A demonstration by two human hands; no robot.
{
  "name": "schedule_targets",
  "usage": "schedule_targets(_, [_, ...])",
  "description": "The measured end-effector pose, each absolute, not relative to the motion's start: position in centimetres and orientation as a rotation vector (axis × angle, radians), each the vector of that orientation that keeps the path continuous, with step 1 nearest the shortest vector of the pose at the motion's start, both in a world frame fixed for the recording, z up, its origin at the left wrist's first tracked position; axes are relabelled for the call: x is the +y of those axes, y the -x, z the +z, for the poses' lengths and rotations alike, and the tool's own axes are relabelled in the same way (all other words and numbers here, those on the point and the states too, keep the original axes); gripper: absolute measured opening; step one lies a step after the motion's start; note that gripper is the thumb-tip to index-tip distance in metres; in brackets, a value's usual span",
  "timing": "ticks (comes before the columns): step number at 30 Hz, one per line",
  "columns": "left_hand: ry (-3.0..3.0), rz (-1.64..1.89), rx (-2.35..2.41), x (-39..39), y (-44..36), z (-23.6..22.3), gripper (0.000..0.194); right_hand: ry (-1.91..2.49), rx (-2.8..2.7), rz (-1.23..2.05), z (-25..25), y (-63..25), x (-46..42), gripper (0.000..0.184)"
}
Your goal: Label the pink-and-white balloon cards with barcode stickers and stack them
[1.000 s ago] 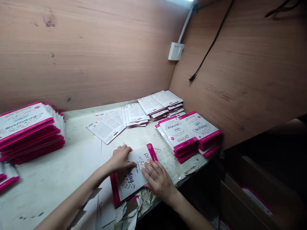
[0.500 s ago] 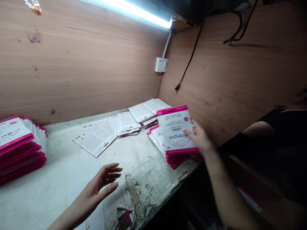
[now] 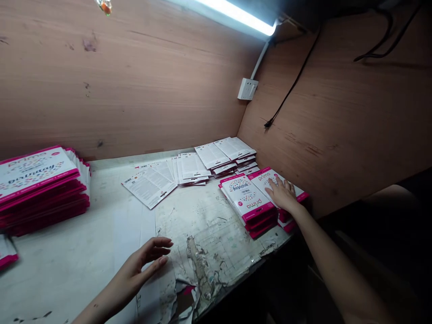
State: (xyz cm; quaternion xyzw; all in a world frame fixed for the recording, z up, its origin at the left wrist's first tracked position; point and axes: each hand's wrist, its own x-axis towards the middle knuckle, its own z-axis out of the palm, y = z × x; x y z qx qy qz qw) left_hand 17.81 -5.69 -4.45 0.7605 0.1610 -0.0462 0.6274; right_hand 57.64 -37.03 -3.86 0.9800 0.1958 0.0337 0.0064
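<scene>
My right hand (image 3: 284,194) lies with spread fingers on a white and pink "prima" packet (image 3: 262,178), the top of a pile at the table's right edge. Against its left side is a second pile of packets (image 3: 248,192), printed "birthday", facing the other way. My left hand (image 3: 148,262) hovers over the near part of the table, fingers apart and holding nothing. Between the hands and the back wall lie packets turned back side up (image 3: 192,166), in overlapping rows and small piles. One fanned group of packets (image 3: 150,185) lies further left.
A tall stack of pink-edged packets (image 3: 40,175) stands at the left, with another packet (image 3: 6,252) partly cut off below it. The worn table (image 3: 202,216) has torn covering near its front edge. A cable (image 3: 293,85) hangs by the socket (image 3: 248,89). Another person's arm (image 3: 393,196) shows at right.
My right hand has lowered the packet it held onto the pile at the right and now rests flat on it. The view has turned slightly left. My left hand stays nearly the same.
</scene>
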Motion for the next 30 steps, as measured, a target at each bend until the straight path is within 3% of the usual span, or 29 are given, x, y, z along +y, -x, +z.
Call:
schedule_targets(3, [-1.743, -0.094, 0.367, -5.5, -17.3, -5.1, 0.037, -3.015, 0.628, 0.146, -2.6, -57.3, -36.8, 0.060])
schedule_targets(5, [-1.743, -0.093, 0.372, -5.5, -17.0, -5.5, 0.038, -2.921, 0.929, 0.079, -2.2, -56.0, -36.6, 0.064])
schedule_targets(9, [-1.722, -0.105, 0.363, -5.7, -17.1, -5.6, 0.037, -2.656, 1.573, -0.059, -4.0, -51.8, -36.5, 0.094])
schedule_targets(16, [-1.645, -0.119, 0.299, -7.4, -20.3, -5.0, 0.041, -2.509, 1.864, 0.681, -7.8, -45.2, -37.3, 0.056])
schedule_targets(21, [-1.285, -0.086, 0.481, -9.2, -22.8, -6.1, 0.073, -2.559, 2.122, 0.934, -3.8, -38.9, -39.0, 0.045])
schedule_targets(27, [-0.861, -0.163, 0.534, -10.4, -23.8, -5.1, 0.080, -3.112, 2.215, 0.694, -0.8, -36.1, -39.7, 0.040])
schedule_targets(30, [-0.941, -0.007, 0.525, -10.7, -23.2, -4.7, 0.086, -3.685, 1.974, 0.101, -1.8, -36.5, -39.0, 0.034])
